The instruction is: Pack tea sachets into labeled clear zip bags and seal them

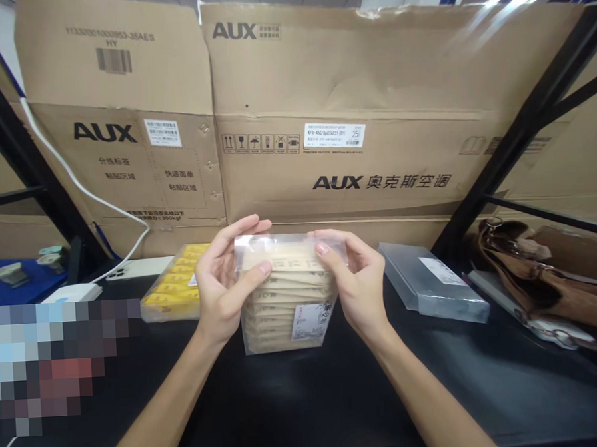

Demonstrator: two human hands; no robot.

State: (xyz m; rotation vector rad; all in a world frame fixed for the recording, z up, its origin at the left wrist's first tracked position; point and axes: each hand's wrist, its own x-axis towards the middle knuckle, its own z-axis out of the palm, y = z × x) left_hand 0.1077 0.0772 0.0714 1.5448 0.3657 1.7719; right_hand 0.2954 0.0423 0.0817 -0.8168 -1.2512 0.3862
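We see our left hand (pixel 221 281) and right hand (pixel 358 274) bare, with slender fingers and slim, smoothly rounded thumbs. On our right thumb (pixel 325 252) we can make out a short, rounded nail with a smooth surface. Our left forearm (pixel 174 387) and right forearm (pixel 424 383) are bare too, narrow at the wrists and gently fuller toward the picture's lower edge, their outlines even and soft

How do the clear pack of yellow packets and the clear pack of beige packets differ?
The clear plastic pack of yellow packets lies on the black tabletop; the clear plastic pack of beige packets is held between the left hand and right hand. The yellow pack's label is mostly hidden; the beige pack's white label shows. Both show rows of packets.
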